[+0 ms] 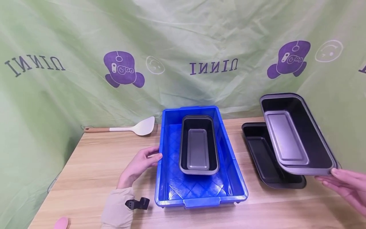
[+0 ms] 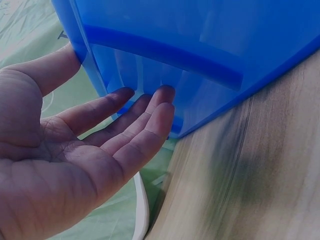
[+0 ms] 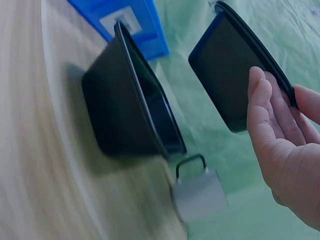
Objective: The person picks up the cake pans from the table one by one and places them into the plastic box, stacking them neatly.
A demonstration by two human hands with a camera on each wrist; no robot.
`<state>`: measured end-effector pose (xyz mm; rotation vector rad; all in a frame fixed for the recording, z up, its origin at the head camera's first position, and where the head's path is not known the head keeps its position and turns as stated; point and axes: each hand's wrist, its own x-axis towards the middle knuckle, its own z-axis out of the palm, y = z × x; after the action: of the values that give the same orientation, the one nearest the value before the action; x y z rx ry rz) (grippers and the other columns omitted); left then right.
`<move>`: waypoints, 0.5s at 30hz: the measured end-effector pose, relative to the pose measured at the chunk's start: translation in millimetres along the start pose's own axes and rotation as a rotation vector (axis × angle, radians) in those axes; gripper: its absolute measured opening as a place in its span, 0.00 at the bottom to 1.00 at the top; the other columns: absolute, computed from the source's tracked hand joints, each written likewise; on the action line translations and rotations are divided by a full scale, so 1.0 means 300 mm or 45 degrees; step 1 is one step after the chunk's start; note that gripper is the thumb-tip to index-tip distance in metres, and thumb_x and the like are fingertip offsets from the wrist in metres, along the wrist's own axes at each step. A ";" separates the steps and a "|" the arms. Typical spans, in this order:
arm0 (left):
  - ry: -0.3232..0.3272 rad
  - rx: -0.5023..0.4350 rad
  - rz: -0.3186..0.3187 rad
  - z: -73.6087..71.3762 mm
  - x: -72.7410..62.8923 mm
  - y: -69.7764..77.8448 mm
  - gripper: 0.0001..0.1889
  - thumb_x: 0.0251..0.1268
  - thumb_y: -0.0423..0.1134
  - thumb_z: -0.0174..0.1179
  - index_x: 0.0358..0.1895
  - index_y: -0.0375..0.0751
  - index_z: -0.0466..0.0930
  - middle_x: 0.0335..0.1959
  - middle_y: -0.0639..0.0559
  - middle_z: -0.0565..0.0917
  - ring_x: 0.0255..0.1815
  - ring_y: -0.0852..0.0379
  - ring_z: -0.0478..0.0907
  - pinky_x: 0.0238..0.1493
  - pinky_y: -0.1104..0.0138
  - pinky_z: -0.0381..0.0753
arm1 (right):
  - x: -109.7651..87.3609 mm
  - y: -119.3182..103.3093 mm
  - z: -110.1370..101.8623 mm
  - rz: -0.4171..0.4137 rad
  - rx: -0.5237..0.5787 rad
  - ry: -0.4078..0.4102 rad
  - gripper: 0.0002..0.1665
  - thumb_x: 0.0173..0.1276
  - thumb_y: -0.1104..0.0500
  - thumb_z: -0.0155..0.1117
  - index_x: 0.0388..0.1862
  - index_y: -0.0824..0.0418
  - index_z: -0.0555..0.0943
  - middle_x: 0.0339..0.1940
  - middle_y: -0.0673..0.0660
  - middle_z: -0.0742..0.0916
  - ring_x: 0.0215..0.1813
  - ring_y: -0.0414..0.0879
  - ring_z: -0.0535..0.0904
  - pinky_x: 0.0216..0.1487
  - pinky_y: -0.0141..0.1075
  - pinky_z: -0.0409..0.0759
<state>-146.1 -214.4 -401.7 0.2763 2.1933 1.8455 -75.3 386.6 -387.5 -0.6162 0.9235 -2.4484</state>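
My right hand [image 1: 347,183] pinches the near rim corner of a dark loaf pan [image 1: 288,136], thumb on the rim and fingers underneath, holding it tilted in the air. A second loaf pan [image 1: 261,156] lies on the table, partly hidden below the held one. In the right wrist view the held pan [image 3: 230,70] is apart from the lower pan [image 3: 115,100]. My left hand [image 1: 144,162] touches the left side of a blue bin [image 1: 200,203], its fingers [image 2: 150,125] loosely bent against the outer wall. Inside the bin sits another loaf pan [image 1: 198,146], upright.
A spatula [image 1: 143,126] with a wooden handle lies at the back left of the table [image 1: 85,178]. A pink rounded tip [image 1: 61,223] shows at the front left edge. The right wrist view has a pale mug-like object with a dark handle [image 3: 200,195]. A green printed curtain [image 1: 177,41] hangs behind.
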 end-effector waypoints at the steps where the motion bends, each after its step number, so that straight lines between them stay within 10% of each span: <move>1: 0.000 0.006 0.003 0.001 0.000 0.001 0.28 0.68 0.35 0.57 0.66 0.22 0.63 0.63 0.29 0.71 0.53 0.48 0.78 0.50 0.60 0.82 | 0.007 0.002 0.006 0.008 0.002 0.011 0.31 0.75 0.74 0.16 0.61 0.78 0.69 0.58 0.75 0.75 0.61 0.63 0.73 0.62 0.46 0.69; 15: 0.009 0.015 0.000 -0.002 0.000 0.002 0.29 0.68 0.35 0.57 0.66 0.21 0.62 0.63 0.28 0.70 0.52 0.50 0.79 0.49 0.63 0.82 | 0.223 0.078 0.116 0.060 -0.154 -0.050 0.31 0.75 0.76 0.20 0.58 0.76 0.75 0.52 0.72 0.82 0.56 0.57 0.79 0.59 0.42 0.76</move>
<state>-146.5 -214.9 -401.0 0.2730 2.2100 1.8368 -103.9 316.9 -363.9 -0.6733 1.0645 -2.3434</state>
